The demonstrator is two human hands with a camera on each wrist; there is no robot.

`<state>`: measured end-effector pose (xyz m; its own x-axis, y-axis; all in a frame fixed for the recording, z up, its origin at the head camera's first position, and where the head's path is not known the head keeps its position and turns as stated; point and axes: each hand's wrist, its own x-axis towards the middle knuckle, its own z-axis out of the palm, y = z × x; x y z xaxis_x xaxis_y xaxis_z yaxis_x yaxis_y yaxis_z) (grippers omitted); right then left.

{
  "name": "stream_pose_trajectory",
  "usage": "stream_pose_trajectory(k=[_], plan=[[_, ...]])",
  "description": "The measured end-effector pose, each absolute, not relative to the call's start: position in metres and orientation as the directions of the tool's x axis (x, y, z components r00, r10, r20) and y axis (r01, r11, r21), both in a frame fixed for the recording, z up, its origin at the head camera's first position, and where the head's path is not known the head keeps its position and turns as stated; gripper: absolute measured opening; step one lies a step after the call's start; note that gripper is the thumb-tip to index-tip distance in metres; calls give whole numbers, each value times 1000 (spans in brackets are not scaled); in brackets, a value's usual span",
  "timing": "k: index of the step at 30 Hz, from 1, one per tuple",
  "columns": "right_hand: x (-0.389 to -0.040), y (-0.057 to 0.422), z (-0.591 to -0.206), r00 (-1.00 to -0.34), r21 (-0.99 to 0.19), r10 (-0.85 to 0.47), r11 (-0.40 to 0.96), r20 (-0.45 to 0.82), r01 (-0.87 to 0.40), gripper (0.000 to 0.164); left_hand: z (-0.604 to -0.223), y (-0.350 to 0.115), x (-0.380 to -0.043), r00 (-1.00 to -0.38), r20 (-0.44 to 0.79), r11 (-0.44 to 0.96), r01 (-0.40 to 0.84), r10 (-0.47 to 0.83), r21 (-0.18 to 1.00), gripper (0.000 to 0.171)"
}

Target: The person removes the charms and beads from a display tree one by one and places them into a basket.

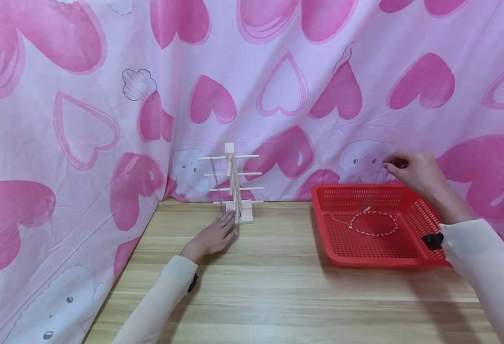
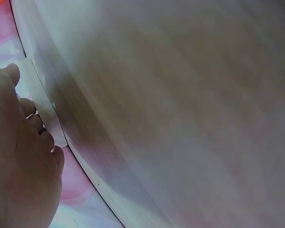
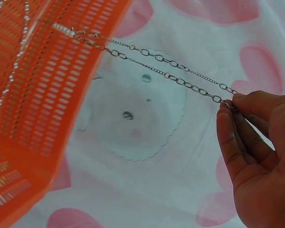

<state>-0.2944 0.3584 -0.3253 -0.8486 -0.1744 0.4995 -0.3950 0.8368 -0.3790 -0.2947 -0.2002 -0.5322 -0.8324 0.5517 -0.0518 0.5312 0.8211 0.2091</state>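
My right hand (image 1: 420,174) is raised over the back right of the red basket (image 1: 327,239) and pinches a silver chain necklace (image 3: 156,69) between thumb and fingertips. Its two strands hang down from the fingers, meeting at a short row of white beads (image 3: 63,30). A wooden jewelry stand (image 1: 235,184) with several crossbars stands at the back of the table. My left hand (image 1: 213,236) rests at the stand's base with its fingers extended. From the stand's top left bar hangs another silver chain (image 1: 216,179).
A beaded necklace (image 1: 374,234) lies looped in the red basket at the right of the wooden table (image 1: 278,296). Pink heart-patterned cloth (image 1: 278,86) hangs behind the table and along its left side.
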Motion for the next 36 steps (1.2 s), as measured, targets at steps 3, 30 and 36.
stream_pose_trajectory(k=[3, 30, 36], plan=[[-293, 364, -333, -868, -385, -160, 848, 470, -365, 12, -533, -201, -295, -832, -48, 820, 532, 553, 212, 69], [-296, 397, -391, -976, -415, -130, 889, 173, -192, 25, -528, -200, -295, -825, -32, 813, 550, 565, 190, 66], [-303, 397, -401, -989, -433, -129, 889, 75, -149, 30, -529, -200, -296, -827, -32, 816, 546, 561, 190, 66]])
